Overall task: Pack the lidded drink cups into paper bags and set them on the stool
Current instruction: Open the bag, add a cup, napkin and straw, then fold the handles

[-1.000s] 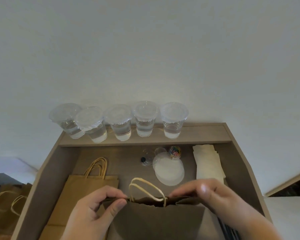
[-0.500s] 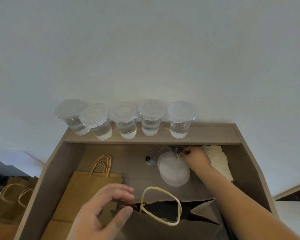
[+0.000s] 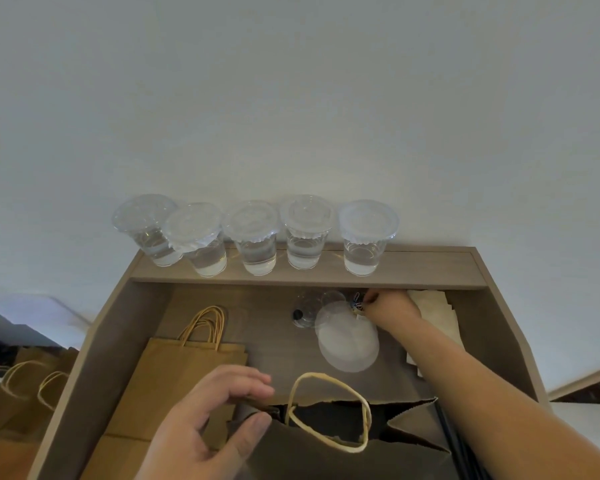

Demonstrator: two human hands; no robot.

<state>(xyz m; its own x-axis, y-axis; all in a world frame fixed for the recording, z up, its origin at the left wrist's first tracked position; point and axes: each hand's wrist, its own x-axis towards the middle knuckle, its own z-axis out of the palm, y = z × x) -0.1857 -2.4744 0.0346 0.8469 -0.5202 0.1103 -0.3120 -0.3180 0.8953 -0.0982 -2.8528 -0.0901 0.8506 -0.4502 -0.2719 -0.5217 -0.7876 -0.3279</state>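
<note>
Several clear lidded cups [image 3: 364, 237] holding water stand in a row on the raised back ledge [image 3: 430, 270] of the counter. An open brown paper bag [image 3: 326, 441] with a pale loop handle stands at the front. My left hand [image 3: 208, 424] pinches the bag's top edge on its left side. My right hand [image 3: 388, 306] reaches to the back of the counter, fingertips in a small container of coloured clips [image 3: 357, 301]; whether it pinches one I cannot tell.
A stack of flat brown bags [image 3: 174, 379] lies on the left of the counter. A pile of spare clear lids [image 3: 347, 341], a small clear dish [image 3: 303, 311] and white napkins [image 3: 433, 310] sit near the back. More bags [image 3: 18, 389] stand lower left.
My right hand let go of the bag's top edge and reached back to the clip container. The bag's mouth fell open. The left hand kept its hold.
</note>
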